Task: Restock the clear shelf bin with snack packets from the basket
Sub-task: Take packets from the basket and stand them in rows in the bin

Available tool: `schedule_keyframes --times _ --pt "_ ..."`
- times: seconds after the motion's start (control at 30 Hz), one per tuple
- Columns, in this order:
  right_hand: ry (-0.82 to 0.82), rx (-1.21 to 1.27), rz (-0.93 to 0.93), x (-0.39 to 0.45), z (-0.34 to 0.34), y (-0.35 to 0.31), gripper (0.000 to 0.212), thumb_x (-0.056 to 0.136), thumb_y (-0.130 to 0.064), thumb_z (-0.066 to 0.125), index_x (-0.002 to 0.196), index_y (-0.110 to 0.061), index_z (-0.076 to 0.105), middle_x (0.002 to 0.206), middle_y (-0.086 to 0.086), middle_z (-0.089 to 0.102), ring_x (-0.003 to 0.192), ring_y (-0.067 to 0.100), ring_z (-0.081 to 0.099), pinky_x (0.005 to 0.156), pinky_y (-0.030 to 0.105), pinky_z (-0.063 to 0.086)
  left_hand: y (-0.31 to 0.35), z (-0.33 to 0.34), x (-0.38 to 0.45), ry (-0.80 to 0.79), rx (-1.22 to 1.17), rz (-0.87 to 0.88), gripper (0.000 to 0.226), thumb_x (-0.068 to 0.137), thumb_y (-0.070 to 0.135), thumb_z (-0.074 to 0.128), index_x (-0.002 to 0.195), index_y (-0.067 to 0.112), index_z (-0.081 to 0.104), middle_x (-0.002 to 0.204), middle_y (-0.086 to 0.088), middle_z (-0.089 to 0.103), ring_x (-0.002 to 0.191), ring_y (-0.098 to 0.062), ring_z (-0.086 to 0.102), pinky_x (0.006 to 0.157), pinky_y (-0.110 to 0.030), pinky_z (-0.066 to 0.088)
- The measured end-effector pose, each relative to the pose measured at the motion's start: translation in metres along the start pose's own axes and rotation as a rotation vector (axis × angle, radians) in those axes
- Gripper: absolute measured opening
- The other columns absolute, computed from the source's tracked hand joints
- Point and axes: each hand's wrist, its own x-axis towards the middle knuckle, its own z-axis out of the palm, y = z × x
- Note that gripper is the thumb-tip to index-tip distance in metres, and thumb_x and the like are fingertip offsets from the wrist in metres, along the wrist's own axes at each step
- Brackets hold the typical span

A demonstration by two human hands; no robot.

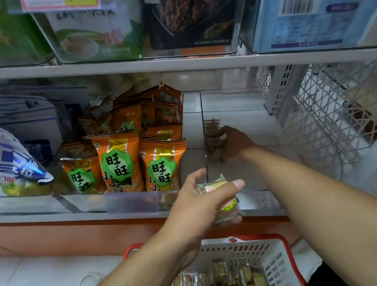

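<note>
Up on the shelf, the right hand (pixel 236 143) reaches inside the clear shelf bin (pixel 239 122), its fingers curled round a small stack of snack packets (pixel 214 137) that stands against the bin's left wall, just left of the palm. Nearer and lower, the left hand (pixel 204 202) hovers at the bin's front edge, thumb and fingers clamped on a few more packets (pixel 225 200), which poke out to the right of its fingers. Directly below that hand sits the basket (pixel 275 258), white with a red rim, holding many loose packets. Left of the left hand, orange snack bags (pixel 118 161) fill the neighbouring bin.
</note>
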Motion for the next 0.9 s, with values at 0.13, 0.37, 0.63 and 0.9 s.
schedule_keyframes --times 0.13,0.37,0.63,0.9 --pt "0.051 0.168 0.04 0.001 0.003 0.003 0.046 0.085 0.0 0.067 0.128 -0.007 0.054 0.122 0.021 0.065 0.113 0.031 0.063 0.081 0.027 0.043 0.0 -0.001 -0.001 -0.01 -0.003 0.008 0.102 0.049 0.032 0.098 0.138 0.033 0.047 0.125 -0.018 0.065 0.081 -0.026 0.078 0.068 -0.038 0.063" --pt "0.029 0.242 0.187 0.006 0.011 0.008 0.064 0.079 -0.004 0.075 0.135 -0.006 0.044 0.126 0.024 0.06 0.118 0.038 0.06 0.097 0.043 0.053 0.001 0.0 -0.003 -0.014 0.01 0.019 0.101 0.054 0.03 0.097 0.14 0.033 0.045 0.129 -0.017 0.06 0.083 -0.026 0.078 0.068 -0.037 0.063" --pt "0.024 0.105 0.132 -0.006 0.0 0.003 0.074 0.084 -0.02 0.076 0.146 -0.014 0.037 0.135 0.016 0.056 0.124 0.033 0.057 0.097 0.036 0.049 0.002 0.002 -0.013 -0.014 -0.005 0.061 0.099 0.055 0.031 0.096 0.14 0.029 0.046 0.126 -0.019 0.064 0.082 -0.026 0.077 0.069 -0.036 0.063" --pt "0.201 0.473 -0.379 -0.129 -0.048 -0.027 0.016 0.083 -0.011 0.065 0.091 -0.025 0.07 0.076 -0.011 0.064 0.065 0.002 0.054 0.06 0.011 0.041 -0.009 -0.007 -0.023 0.133 0.014 0.268 0.078 0.047 0.058 0.094 0.118 0.046 0.064 0.113 0.004 0.071 0.1 -0.022 0.075 0.087 -0.044 0.062"
